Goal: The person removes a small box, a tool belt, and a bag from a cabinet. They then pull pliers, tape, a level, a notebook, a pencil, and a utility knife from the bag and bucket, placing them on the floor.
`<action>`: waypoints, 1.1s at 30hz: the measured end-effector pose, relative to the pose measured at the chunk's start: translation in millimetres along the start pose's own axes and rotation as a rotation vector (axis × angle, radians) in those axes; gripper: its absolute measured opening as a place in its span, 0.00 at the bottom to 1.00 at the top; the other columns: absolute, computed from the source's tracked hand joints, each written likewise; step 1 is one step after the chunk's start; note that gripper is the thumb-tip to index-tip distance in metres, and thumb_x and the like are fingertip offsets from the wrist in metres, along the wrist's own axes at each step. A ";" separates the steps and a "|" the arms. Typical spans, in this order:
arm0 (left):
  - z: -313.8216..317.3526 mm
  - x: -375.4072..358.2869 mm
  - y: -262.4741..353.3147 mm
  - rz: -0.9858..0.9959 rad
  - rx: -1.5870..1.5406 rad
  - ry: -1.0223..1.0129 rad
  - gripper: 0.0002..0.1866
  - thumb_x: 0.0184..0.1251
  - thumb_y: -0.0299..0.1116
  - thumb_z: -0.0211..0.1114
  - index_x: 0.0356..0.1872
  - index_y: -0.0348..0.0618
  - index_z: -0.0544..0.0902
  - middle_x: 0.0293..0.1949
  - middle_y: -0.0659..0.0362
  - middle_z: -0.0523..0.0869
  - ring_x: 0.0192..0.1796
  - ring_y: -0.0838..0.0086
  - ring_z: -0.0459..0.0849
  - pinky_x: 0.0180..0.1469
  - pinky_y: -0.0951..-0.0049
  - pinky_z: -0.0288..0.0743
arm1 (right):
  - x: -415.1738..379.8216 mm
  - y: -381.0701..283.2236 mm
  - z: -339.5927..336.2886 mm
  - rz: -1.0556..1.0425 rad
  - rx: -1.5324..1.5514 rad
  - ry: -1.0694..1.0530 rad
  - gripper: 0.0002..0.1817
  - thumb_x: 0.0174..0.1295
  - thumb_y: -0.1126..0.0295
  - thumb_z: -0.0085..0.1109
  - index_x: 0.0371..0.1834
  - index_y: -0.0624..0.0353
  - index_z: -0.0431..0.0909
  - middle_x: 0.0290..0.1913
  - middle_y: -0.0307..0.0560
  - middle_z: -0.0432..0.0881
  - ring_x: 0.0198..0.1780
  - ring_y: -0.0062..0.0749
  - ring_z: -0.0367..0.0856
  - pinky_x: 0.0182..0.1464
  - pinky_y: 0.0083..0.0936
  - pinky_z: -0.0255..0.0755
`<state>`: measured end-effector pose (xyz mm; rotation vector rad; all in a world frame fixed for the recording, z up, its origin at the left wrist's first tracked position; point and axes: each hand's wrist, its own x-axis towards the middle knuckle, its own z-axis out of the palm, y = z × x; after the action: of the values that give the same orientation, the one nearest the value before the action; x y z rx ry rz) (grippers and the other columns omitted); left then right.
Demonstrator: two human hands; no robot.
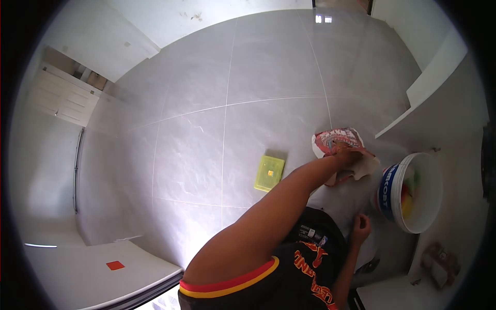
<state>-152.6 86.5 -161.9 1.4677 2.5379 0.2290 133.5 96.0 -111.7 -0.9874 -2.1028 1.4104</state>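
Note:
My left hand [347, 155] reaches across to a crumpled red and white printed bag [338, 138] on the floor. Its fingers are closed at the bag's opening; the fingertips are partly hidden. Pale, torn-looking flaps of the bag spread out below the hand. Close to my body, my right hand [362, 226] is loosely curled, and nothing shows in it. A white bucket [397, 194] with a blue label stands to the right of both hands, holding red, yellow and green things that I cannot make out.
A yellow-green plastic box [269, 173] lies on the grey tiled floor [191, 150], left of the bag. White wall panels [429, 77] stand at the right. An orange-red square [115, 265] is on a white surface at lower left. Another bag-like item [440, 263] is at lower right.

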 end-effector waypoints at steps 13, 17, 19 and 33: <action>-19.8 -13.6 -21.2 -0.080 0.084 0.356 0.23 0.51 0.47 0.57 0.44 0.41 0.80 0.43 0.48 0.80 0.49 0.51 0.76 0.47 0.45 0.68 | -0.4 -9.9 -4.5 -0.022 0.024 -0.020 0.09 0.57 0.72 0.58 0.38 0.66 0.78 0.37 0.44 0.79 0.40 0.26 0.76 0.47 0.23 0.70; -74.6 -44.1 -17.5 0.213 0.273 0.236 0.13 0.44 0.35 0.63 0.32 0.40 0.82 0.34 0.48 0.81 0.38 0.55 0.82 0.37 0.55 0.75 | -2.1 -7.5 -5.3 0.023 0.052 -0.016 0.09 0.58 0.71 0.59 0.38 0.66 0.78 0.36 0.43 0.79 0.39 0.25 0.76 0.45 0.23 0.70; -105.0 -46.0 -17.3 0.143 -0.183 0.144 0.13 0.41 0.27 0.64 0.33 0.35 0.81 0.33 0.45 0.81 0.39 0.60 0.84 0.39 0.65 0.76 | -1.3 -0.2 -4.5 0.025 0.036 0.006 0.09 0.58 0.70 0.58 0.38 0.65 0.78 0.36 0.42 0.79 0.38 0.24 0.76 0.44 0.22 0.70; -225.4 -256.3 -64.3 -0.231 -1.238 0.175 0.37 0.40 0.24 0.68 0.55 0.44 0.61 0.46 0.57 0.72 0.46 0.71 0.75 0.47 0.71 0.75 | -4.1 -1.7 -4.9 0.130 0.180 0.008 0.06 0.59 0.74 0.56 0.38 0.64 0.77 0.34 0.38 0.78 0.36 0.21 0.76 0.40 0.18 0.70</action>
<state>-137.9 -175.4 65.7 0.6429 1.8739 1.5578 139.0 95.5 -108.1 -1.0701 -1.8955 1.6238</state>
